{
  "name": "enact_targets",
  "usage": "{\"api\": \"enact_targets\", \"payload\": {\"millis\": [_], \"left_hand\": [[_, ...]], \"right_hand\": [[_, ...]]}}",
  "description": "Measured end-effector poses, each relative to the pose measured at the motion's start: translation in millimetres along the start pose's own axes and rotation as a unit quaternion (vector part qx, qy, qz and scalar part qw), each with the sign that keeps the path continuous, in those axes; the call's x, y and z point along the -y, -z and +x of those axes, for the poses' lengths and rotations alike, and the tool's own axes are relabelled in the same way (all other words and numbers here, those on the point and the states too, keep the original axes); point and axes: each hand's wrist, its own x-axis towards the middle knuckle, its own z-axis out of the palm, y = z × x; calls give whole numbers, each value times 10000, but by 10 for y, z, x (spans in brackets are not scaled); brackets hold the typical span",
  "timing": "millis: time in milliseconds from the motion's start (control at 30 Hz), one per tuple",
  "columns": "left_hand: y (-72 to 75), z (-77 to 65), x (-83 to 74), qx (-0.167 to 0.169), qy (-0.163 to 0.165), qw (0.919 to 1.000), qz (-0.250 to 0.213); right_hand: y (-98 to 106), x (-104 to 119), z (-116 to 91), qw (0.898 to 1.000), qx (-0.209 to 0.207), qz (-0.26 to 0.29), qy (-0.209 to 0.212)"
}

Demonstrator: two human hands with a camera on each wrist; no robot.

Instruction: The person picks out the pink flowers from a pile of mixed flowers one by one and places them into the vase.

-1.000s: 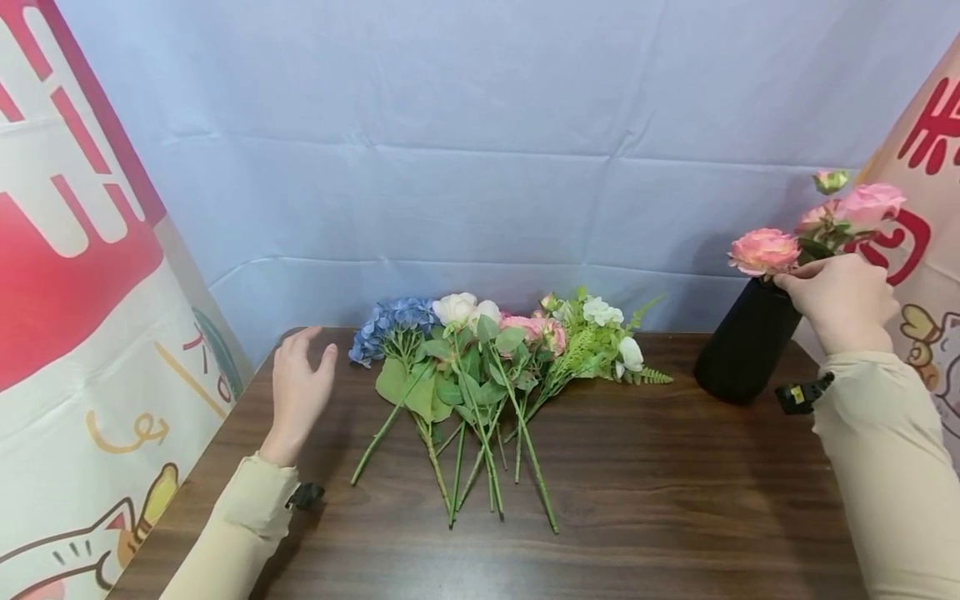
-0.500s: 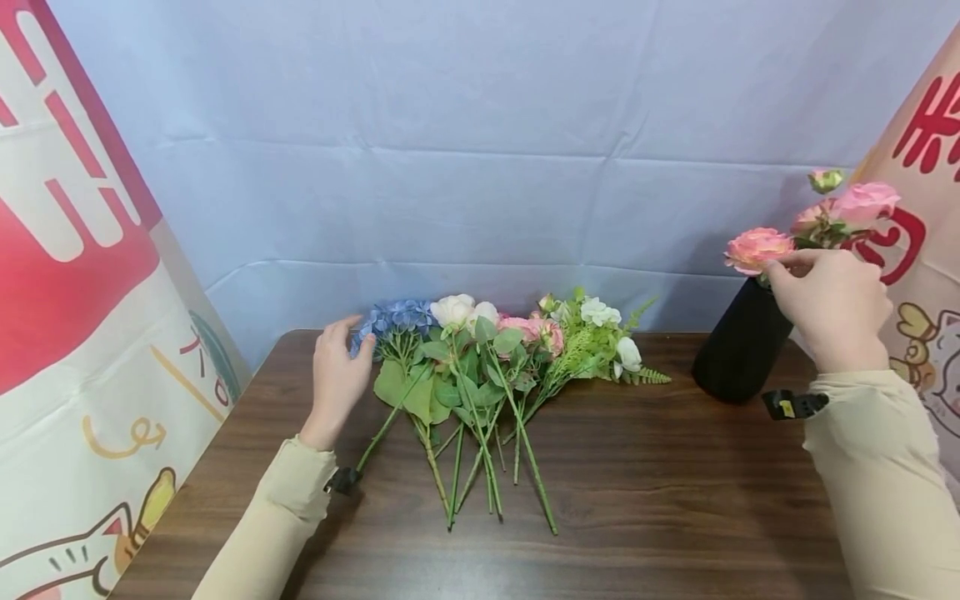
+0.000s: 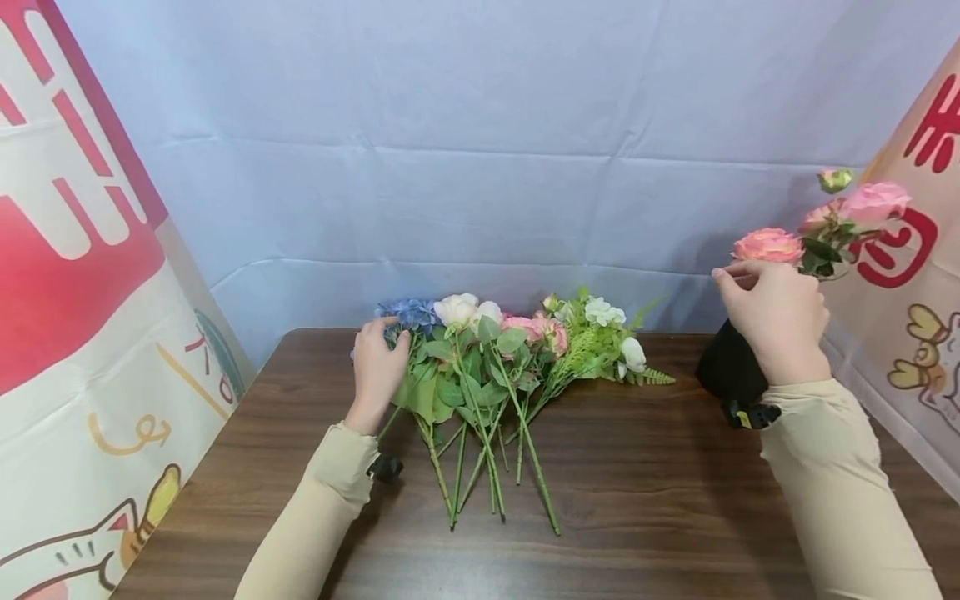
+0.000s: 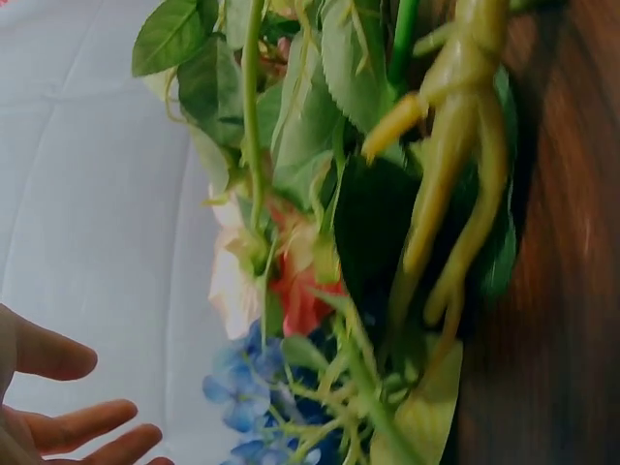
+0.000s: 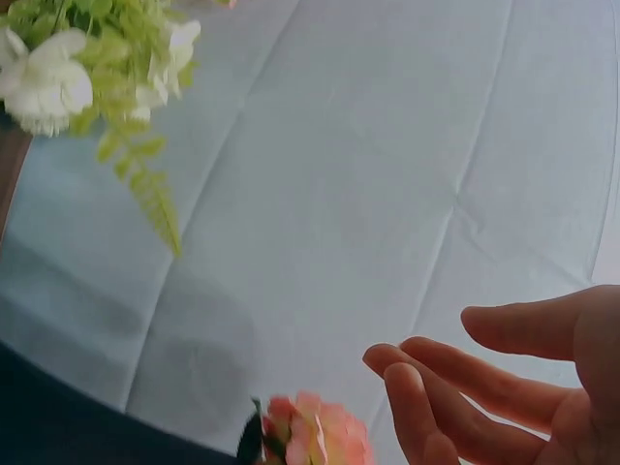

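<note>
My left hand (image 3: 377,367) is over the blue hydrangea (image 3: 417,313) at the left end of the flower pile, hiding part of its bloom. In the left wrist view its thumb and fingers (image 4: 89,422) stand apart beside the blue petals, holding nothing. My right hand (image 3: 776,323) hovers in front of the black vase (image 3: 726,367) at the right, fingers loosely bent with nothing between them. Coral-pink ranunculus-like flowers (image 3: 768,245) and a bud (image 3: 834,180) rise from the vase, whose mouth is hidden behind that hand.
Beside the hydrangea lie cream flowers (image 3: 456,309), pink flowers (image 3: 553,335) and white flowers with fern greenery (image 3: 632,354), their green stems (image 3: 540,479) crossing toward the front of the wooden table (image 3: 645,517). A pale blue cloth hangs behind; printed curtains flank both sides.
My left hand has moved right, from beside the pile to over the blue hydrangea. The right hand has left the flowers at the vase's mouth and shifted left and slightly toward me.
</note>
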Motion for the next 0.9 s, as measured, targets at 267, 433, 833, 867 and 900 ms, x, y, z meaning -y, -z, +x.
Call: {"api": "enact_targets", "payload": {"millis": [267, 433, 833, 867, 900], "left_hand": [[-191, -27, -38, 168, 137, 9997, -83], [-269, -44, -55, 591, 474, 9971, 73], [-403, -94, -163, 1566, 744, 9837, 476], [-419, -93, -167, 1664, 755, 9819, 490], [-437, -89, -169, 1754, 777, 9801, 513]], "right_hand": [[-227, 134, -80, 9995, 16, 84, 297], [-374, 193, -133, 9990, 200, 195, 356], [-795, 304, -226, 9958, 837, 308, 214], [-834, 312, -235, 9955, 868, 306, 213], [-871, 321, -243, 9951, 911, 310, 208]]}}
